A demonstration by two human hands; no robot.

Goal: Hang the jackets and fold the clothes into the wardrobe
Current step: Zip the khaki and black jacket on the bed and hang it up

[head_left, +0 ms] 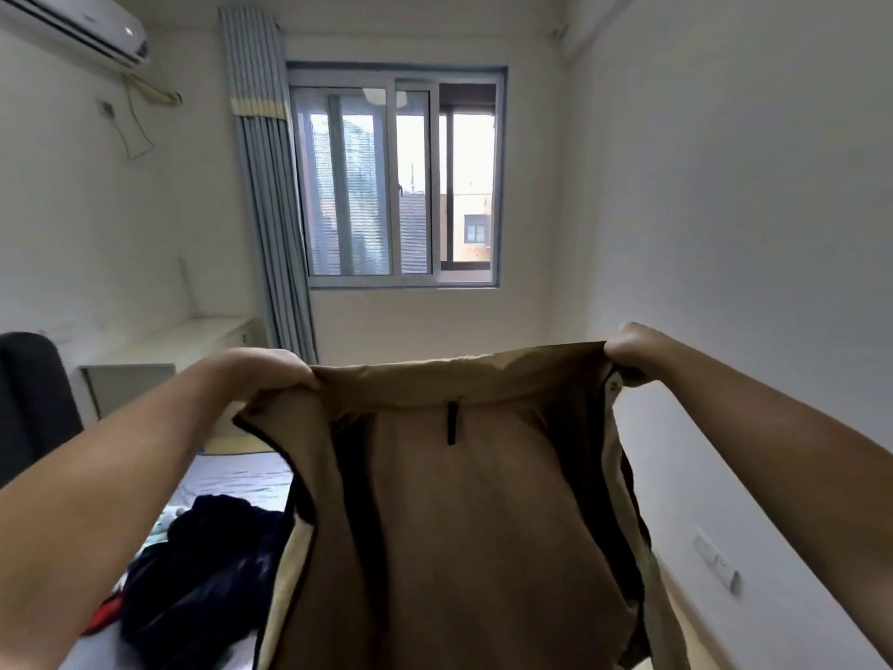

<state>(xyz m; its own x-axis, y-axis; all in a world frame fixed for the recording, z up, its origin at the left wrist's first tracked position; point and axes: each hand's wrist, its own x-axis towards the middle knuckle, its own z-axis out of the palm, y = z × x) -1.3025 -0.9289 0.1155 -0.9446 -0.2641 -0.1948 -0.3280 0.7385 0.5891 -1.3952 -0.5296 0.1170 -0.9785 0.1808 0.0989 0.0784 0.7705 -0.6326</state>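
White wall (725, 210) is taking up the whole right side of my feed.

Tan jacket (483, 548) is hanging in mid-air at centre frame, lining side facing the camera. It is being held up over the near edge of the bed, with its lower part running off the bottom of the view. Dark trim is running down both open front edges.

Window (401, 186) is sitting in the far wall, with a grey-blue curtain (266, 195) hanging gathered at its left side.

Bed (237, 471) with a pale sheet is lying at lower left, partly hidden behind the jacket and the left forearm.

Dark clothes (203, 573) are lying in a loose heap on the bed, just left of the jacket (something red is showing at the heap's left edge, too blurred for me to identify).

Black chair back (29, 403) is showing at the left edge. Air conditioner (82, 31) is hanging on the wall at top left.

Left hand (275, 374) is clenching the left end of the collar, fingers curled round the fabric. Right hand (628, 350) is gripping the right end the same way, and the collar is stretching taut between them.

Black hanging loop (452, 423) is dangling below the collar's middle.

Wall socket (715, 558) is sitting low on the right wall.
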